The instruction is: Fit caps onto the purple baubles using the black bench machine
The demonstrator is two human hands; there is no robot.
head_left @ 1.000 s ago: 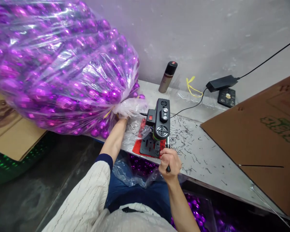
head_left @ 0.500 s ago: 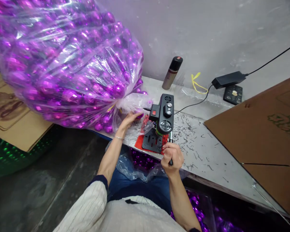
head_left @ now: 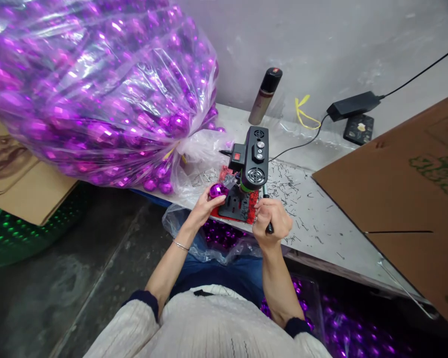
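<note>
A shiny purple faceted ball (head_left: 218, 190) is held in the fingers of my left hand (head_left: 204, 205), just left of a small black bench machine (head_left: 257, 154). My right hand (head_left: 272, 220) is wrapped round the machine's lever handle (head_left: 269, 228), whose black end sticks out below the fist. The machine has a red switch, round knobs and a slotted dark base plate (head_left: 233, 205) on a red mat (head_left: 254, 208). Its working point under the head is mostly hidden.
A big clear bag of purple balls (head_left: 127, 99) bulges at the left. Small dark wire bits (head_left: 294, 194) litter the table (head_left: 343, 238). Behind stand a spray can (head_left: 265, 97), a yellow tie (head_left: 304, 112) and a power adapter (head_left: 354, 105). A cardboard box (head_left: 406, 194) blocks the right.
My left hand has come away from the bag's gathered neck toward me, with a purple ball now plainly in its fingers. My right hand keeps its hold on the lever handle.
</note>
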